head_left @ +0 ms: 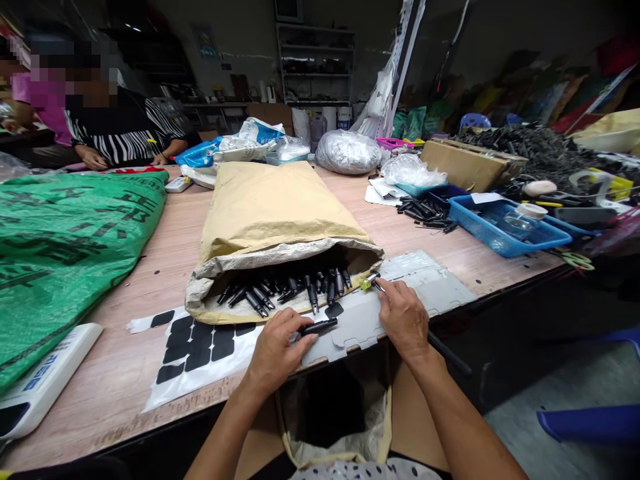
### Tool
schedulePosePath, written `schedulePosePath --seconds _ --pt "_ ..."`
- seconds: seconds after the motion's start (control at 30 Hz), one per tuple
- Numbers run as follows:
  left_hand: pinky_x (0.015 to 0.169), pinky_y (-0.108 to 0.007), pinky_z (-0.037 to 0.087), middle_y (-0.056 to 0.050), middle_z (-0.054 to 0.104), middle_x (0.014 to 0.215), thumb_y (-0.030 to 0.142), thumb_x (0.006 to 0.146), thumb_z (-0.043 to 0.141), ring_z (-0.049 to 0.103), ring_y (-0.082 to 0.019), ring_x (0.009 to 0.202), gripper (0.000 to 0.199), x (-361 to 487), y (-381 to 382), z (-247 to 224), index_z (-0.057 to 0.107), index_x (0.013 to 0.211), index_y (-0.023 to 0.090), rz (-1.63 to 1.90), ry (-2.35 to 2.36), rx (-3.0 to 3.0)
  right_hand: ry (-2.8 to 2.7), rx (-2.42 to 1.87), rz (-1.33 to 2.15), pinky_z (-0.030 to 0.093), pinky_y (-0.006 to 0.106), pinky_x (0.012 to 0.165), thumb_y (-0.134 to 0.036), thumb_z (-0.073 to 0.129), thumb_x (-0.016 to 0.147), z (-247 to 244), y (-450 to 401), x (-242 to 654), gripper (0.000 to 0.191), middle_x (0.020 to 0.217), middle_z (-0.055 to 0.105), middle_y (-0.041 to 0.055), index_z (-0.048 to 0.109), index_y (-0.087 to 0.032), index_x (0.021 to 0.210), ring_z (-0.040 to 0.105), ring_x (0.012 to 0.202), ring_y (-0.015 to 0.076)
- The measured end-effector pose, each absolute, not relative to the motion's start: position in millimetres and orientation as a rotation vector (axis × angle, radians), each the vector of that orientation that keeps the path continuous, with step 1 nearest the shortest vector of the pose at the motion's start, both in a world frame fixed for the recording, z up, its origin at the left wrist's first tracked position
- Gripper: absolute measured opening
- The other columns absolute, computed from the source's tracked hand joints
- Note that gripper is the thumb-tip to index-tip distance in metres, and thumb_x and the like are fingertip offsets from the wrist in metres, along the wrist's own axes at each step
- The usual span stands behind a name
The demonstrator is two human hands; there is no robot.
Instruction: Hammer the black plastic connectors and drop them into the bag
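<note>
My left hand (280, 347) is closed around a dark pen-like tube (321, 326), held level just above a grey cardboard sheet (430, 287). Between the thumb and fingers of my right hand (404, 317) is a small piece with a shiny metal part and a yellow-green end (369, 283). That end points toward the mouth of a tan paper sack (280, 207). Inside the sack's opening lie several black pen-like pieces (310, 293), some with shiny pointed tips. A sheet of black stickers (197, 347) lies partly under the sack.
A green woven sack (75, 247) and a white scale (50, 380) stand at left. On the right are a blue basket (505, 227), loose black parts (427, 212) and a cardboard box (465, 160). An open sack (340, 447) hangs below the table edge. A person (125, 127) sits across.
</note>
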State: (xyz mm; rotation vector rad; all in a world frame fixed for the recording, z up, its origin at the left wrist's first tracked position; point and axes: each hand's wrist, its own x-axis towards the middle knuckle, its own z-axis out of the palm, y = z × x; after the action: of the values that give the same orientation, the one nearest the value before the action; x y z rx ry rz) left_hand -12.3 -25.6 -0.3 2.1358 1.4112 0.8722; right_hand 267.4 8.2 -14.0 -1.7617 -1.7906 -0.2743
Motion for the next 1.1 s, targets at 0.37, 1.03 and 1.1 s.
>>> schedulePosePath --seconds 0.37,1.03,1.1 --pt "0.086 -0.035 0.045 -0.005 0.067 0.095 0.031 0.091 0.068 0.060 -0.023 0.094 0.018 -13 -22 -5 0.074 0.105 0.021 0.889 1.419 2.009 -1.835 -1.166 0.415 0.053 0.030 0.088 -0.019 0.052 0.100 25 -40 224 0.027 0.104 0.073 0.0064 0.070 -0.022 0.121 0.068 0.098 0.0185" --pt "0.084 -0.035 0.044 -0.004 0.065 0.092 0.026 0.086 0.071 0.058 -0.022 0.092 0.016 -12 -22 -4 0.073 0.101 0.021 0.885 1.419 1.972 -1.957 -1.216 0.316 0.053 0.032 0.087 -0.014 0.048 0.101 18 -54 198 0.035 0.101 0.070 0.0073 0.067 -0.022 0.128 0.066 0.097 0.0204" --pt "0.084 -0.035 0.044 -0.004 0.065 0.092 0.027 0.086 0.071 0.059 -0.022 0.093 0.016 -12 -22 -4 0.073 0.102 0.021 0.891 1.419 1.971 -1.978 -1.243 0.326 0.053 0.031 0.086 -0.014 0.047 0.101 15 -55 199 0.034 0.098 0.070 0.0064 0.068 -0.023 0.127 0.066 0.094 0.0197"
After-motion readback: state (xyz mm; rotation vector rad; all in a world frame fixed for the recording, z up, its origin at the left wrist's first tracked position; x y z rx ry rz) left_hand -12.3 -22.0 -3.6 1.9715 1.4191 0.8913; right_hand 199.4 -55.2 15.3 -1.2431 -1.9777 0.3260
